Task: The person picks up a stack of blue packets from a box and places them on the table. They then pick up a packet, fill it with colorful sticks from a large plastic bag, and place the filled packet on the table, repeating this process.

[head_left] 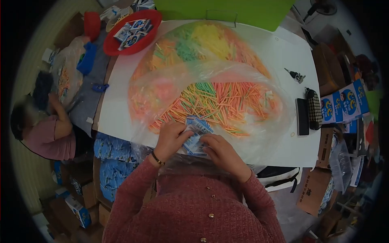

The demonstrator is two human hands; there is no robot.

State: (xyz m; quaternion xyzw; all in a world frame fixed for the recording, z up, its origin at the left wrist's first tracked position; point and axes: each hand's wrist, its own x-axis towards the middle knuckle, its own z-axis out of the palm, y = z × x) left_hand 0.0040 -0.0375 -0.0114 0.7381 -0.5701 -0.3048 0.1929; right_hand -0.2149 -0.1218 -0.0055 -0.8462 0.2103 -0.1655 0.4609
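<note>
Between my two hands is a small blue-and-white packet (195, 137) with striped ends, close to the table's front edge. My left hand (171, 139) grips its left side, thumb lying over the front. The fingers of my right hand (222, 151) are bent onto its right side. Just beyond them, a large clear plastic bag (162, 87) lies spread open on the white table (289, 60). A heap of thin coloured sticks (221, 101), mostly pink, orange, green and yellow, fills it.
At the back left, a red basin (111, 45) holds several similar packets. A phone (302, 116), a checkered pouch (313, 108) and keys (295, 75) lie at the right. Another person (50, 133) sits at the left. Blue packets (113, 174) are piled beside me.
</note>
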